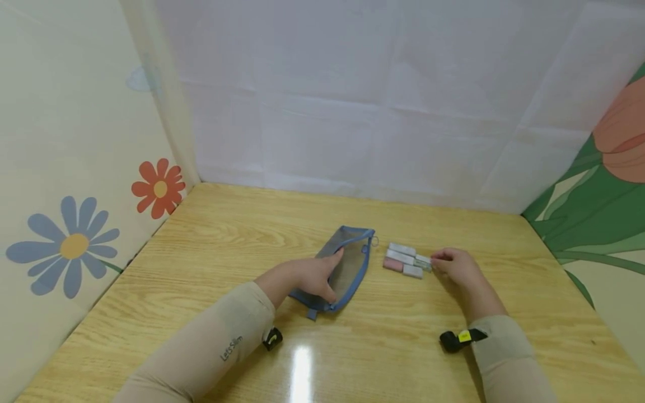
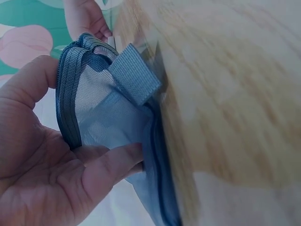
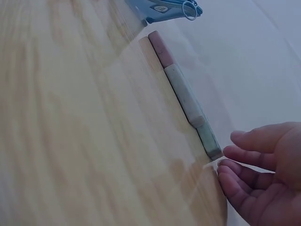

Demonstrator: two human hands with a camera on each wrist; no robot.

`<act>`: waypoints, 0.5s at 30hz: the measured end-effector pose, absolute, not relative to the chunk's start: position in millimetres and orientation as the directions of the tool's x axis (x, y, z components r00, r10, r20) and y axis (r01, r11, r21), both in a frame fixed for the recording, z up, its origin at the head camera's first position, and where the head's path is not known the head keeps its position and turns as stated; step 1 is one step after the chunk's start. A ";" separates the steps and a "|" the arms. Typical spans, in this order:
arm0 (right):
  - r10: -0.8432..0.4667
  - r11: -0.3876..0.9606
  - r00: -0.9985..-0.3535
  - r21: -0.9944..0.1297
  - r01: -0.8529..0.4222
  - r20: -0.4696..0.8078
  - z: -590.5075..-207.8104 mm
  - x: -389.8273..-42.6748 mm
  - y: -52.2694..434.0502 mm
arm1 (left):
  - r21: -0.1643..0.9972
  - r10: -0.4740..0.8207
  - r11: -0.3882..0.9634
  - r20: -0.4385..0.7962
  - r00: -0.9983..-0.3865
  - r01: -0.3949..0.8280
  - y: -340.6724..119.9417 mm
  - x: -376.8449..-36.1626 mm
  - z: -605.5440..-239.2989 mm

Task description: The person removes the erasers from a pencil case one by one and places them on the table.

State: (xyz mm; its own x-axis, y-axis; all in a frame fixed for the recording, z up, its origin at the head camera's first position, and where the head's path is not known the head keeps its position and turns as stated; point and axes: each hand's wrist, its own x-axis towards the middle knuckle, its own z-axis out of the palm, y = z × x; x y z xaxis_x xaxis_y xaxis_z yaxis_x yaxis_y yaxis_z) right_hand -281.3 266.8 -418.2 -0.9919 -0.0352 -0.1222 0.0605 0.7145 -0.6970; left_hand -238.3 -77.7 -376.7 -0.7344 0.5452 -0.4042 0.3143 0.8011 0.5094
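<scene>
A blue mesh zip pouch [image 1: 347, 266] lies in the middle of the wooden table [image 1: 211, 246]. My left hand [image 1: 330, 277] grips its near end, thumb on top and fingers curled under the rim. In the left wrist view the thumb and a finger hold the pouch [image 2: 108, 117] open beside its fabric tab [image 2: 136, 75]. Just right of the pouch lie three slim cosmetic tubes [image 1: 403, 260] side by side. My right hand [image 1: 435, 262] reaches them with loosely extended fingers. Its fingertips [image 3: 230, 155] touch the end of the nearest tube [image 3: 186, 96].
The table is walled by a white sheet at the back [image 1: 353, 101], a flower-print panel on the left [image 1: 70, 240] and a green-and-orange panel on the right [image 1: 604, 184]. The pouch's zipper ring [image 3: 189, 10] points toward the tubes.
</scene>
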 end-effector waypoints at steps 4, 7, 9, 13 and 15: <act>-0.043 0.695 -0.991 -0.717 0.060 -0.125 -415.7 -280.0 265.2 | 0.517 0.551 0.794 -0.389 -0.739 0.320 -77.9 -237.9 -377.1; -0.054 0.682 -0.991 -0.729 0.053 -0.122 -413.6 -279.2 264.6 | 0.519 0.568 0.780 -0.357 -0.741 0.348 -76.9 -237.3 -379.0; -0.052 0.677 -0.991 -0.734 0.054 -0.121 -412.4 -279.1 264.4 | 0.519 0.585 0.769 -0.335 -0.739 0.373 -75.8 -236.6 -379.6; -0.052 0.675 -0.991 -0.735 0.058 -0.126 -409.4 -278.5 265.3 | 0.520 0.603 0.757 -0.321 -0.731 0.396 -74.0 -235.6 -380.7; -0.064 0.691 -0.991 -0.721 0.044 -0.122 -407.0 -277.9 266.7 | 0.523 0.603 0.757 -0.325 -0.729 0.392 -73.9 -235.0 -380.3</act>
State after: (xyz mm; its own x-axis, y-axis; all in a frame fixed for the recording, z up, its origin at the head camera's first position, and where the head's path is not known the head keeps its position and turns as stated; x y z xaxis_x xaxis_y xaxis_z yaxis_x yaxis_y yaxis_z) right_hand -277.9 266.7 -407.0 -0.9905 -0.0640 -0.1217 0.0439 0.6915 -0.7211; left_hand -235.0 -73.9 -380.3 -0.7286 0.6028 -0.3253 0.3925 0.7566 0.5230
